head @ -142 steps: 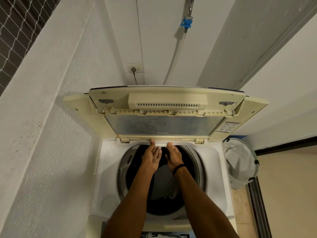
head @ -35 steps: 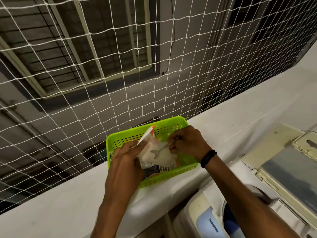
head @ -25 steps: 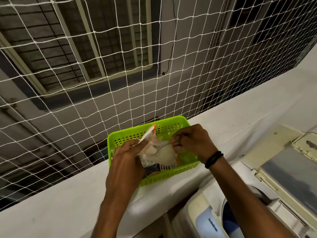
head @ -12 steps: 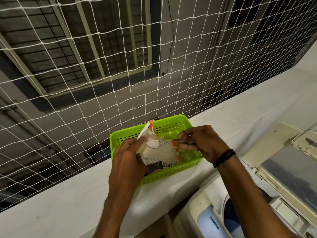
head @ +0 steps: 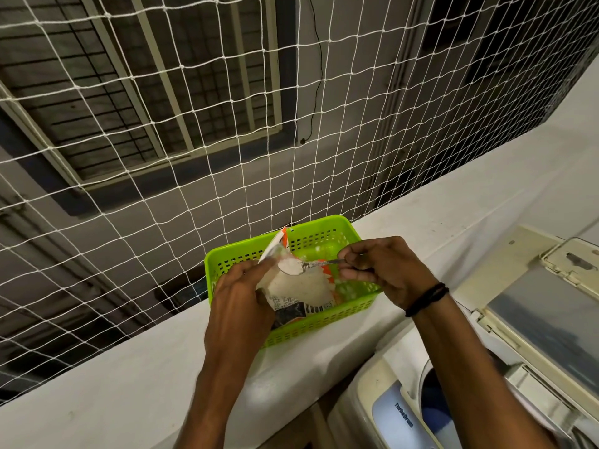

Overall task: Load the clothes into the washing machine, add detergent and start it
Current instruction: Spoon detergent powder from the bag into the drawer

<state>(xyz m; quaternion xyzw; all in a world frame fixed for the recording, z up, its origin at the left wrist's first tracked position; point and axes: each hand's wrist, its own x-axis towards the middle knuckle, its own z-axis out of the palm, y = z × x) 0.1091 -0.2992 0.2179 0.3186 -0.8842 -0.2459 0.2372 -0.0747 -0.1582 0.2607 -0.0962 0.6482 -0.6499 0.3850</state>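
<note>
A clear detergent packet (head: 303,291) with orange trim and white powder stands in a green perforated basket (head: 324,322) on the white ledge. My left hand (head: 241,296) grips the packet's left side. My right hand (head: 382,270) pinches the handle of a metal spoon (head: 306,265), whose bowl is heaped with white powder and hovers just above the packet's mouth. The washing machine (head: 389,413) sits at the lower right with its lid (head: 547,315) raised; a sliver of the dark drum shows, and my right forearm hides most of it.
A white safety net (head: 227,124) spans the opening behind the ledge (head: 129,384), close behind the basket. Beyond it are a barred window and a grey wall. The ledge runs left and right of the basket.
My right hand has lifted the spoon out of the packet with a heap of powder on it. My left hand keeps holding the packet. Several seconds ago both hands were over the drum.
</note>
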